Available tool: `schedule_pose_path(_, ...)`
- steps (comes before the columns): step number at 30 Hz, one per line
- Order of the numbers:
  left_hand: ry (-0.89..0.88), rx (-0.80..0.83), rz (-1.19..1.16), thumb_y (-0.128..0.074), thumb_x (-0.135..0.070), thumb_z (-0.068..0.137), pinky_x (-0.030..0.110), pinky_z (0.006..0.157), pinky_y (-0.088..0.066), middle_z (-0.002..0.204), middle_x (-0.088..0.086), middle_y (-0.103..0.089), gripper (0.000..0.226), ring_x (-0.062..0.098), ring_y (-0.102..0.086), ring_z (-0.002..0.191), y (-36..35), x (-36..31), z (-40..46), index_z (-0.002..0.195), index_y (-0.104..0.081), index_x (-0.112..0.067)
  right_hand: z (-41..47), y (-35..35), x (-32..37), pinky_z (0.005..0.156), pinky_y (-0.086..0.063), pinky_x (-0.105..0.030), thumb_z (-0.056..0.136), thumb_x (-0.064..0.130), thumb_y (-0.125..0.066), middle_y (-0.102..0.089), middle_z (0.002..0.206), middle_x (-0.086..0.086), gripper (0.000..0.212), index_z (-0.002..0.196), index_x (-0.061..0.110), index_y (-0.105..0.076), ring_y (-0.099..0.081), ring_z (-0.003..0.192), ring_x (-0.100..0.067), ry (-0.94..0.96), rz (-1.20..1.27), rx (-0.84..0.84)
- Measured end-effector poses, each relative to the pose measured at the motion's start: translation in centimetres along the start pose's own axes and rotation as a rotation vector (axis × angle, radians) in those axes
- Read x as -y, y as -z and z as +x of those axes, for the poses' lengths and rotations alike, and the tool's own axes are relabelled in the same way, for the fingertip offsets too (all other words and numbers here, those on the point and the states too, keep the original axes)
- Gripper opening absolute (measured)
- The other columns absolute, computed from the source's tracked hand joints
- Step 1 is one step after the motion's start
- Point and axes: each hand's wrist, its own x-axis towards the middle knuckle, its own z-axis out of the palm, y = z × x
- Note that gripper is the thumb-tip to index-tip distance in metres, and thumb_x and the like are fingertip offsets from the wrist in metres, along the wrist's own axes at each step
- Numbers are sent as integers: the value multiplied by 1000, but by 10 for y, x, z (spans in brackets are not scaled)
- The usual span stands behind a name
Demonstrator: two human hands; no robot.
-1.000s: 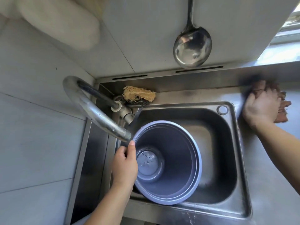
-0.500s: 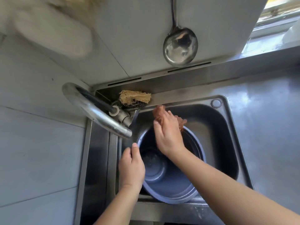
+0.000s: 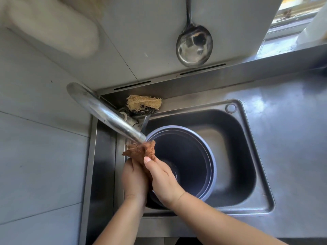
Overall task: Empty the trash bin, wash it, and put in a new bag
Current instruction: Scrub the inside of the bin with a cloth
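Note:
A round blue-grey trash bin (image 3: pixel 196 156) stands upright in the steel sink (image 3: pixel 247 156), its open top facing me. Over the bin's left rim, both hands hold a brown cloth (image 3: pixel 142 151) bunched just under the tap's spout (image 3: pixel 113 114). My left hand (image 3: pixel 134 177) grips the cloth from the left. My right hand (image 3: pixel 162 177) presses it from the right, thumb on top. The hands hide the bin's near-left rim and part of its bottom. Whether water runs from the spout cannot be made out.
A straw-coloured scrubber (image 3: pixel 144 103) lies on a dark scouring pad at the sink's back-left corner. A steel ladle (image 3: pixel 193 45) hangs on the wall behind. Steel countertop (image 3: pixel 292 129) stretches to the right; tiled wall (image 3: pixel 39 138) closes the left side.
My right hand brought the brown cloth from the right countertop to the bin, then under the spout. My left hand left the bin's rim and took hold of the cloth too.

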Motion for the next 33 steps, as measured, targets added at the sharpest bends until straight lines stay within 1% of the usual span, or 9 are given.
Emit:
schedule_pose_path(5,-56,-85,103,-40,-40,101,34,79,-45,84,-1,-67,39,29,-63,88,-3,3,-3,97,-69,-14,-23,19,-2,104,-48,-36,105,29,-35,-69,126,-10,42,125,14,-69,-66,116,-19,-284,463,-178)
schedule_pose_path(9,-41,-85,85,-35,-48,100,46,86,-52,91,12,-69,50,35,-62,88,-6,1,-7,96,-65,-8,-21,56,15,97,-50,-47,102,40,-40,-71,108,-23,47,114,7,-71,-68,101,-36,-205,764,-532)
schedule_pose_path(14,-42,-85,79,-35,-52,99,36,74,-45,83,0,-67,46,21,-61,80,-8,-2,-20,86,-62,-17,27,84,52,43,-29,-19,101,20,-32,-26,46,2,48,53,22,-32,-25,33,-12,-171,902,-810)
schedule_pose_path(17,-40,-77,103,-35,-54,98,33,73,-43,80,-7,-64,42,8,-58,75,-9,-3,-24,79,-58,-24,63,70,68,35,-36,-17,102,25,-34,-38,53,1,30,73,17,-42,-37,28,-14,-268,892,-876)
schedule_pose_path(19,-60,-77,115,-36,-55,97,34,70,-45,78,-4,-65,45,13,-60,75,-8,0,-23,77,-58,-22,82,58,75,31,-43,-21,103,26,-33,-44,72,-2,20,111,18,-50,-49,45,-16,-298,835,-804)
schedule_pose_path(21,-56,-68,96,-36,-55,97,41,75,-51,79,3,-67,47,24,-63,77,-6,4,-22,80,-60,-18,98,47,73,40,-48,-27,103,23,-33,-43,75,-2,43,142,10,-42,-48,55,-16,-301,671,-690)
schedule_pose_path(24,-44,-33,71,-34,-61,91,52,82,-54,82,8,-68,52,30,-65,81,-5,4,-21,82,-61,-17,120,31,60,62,-51,-32,101,29,-37,-48,82,-2,44,140,10,-42,-52,66,-17,-356,524,-638)
schedule_pose_path(28,-28,-25,47,-33,-64,86,52,80,-55,80,8,-68,54,29,-65,81,-7,3,-24,81,-62,-19,130,13,43,116,-31,-49,89,68,-39,-38,152,-5,89,155,13,-18,-42,135,-28,-560,454,-700)
schedule_pose_path(33,9,-21,21,-37,-55,94,44,75,-55,82,4,-72,45,25,-68,82,-8,3,-16,83,-65,-22,106,-6,27,119,-26,-47,78,82,-46,-28,160,-8,108,158,18,-11,-35,141,-31,-558,424,-465)
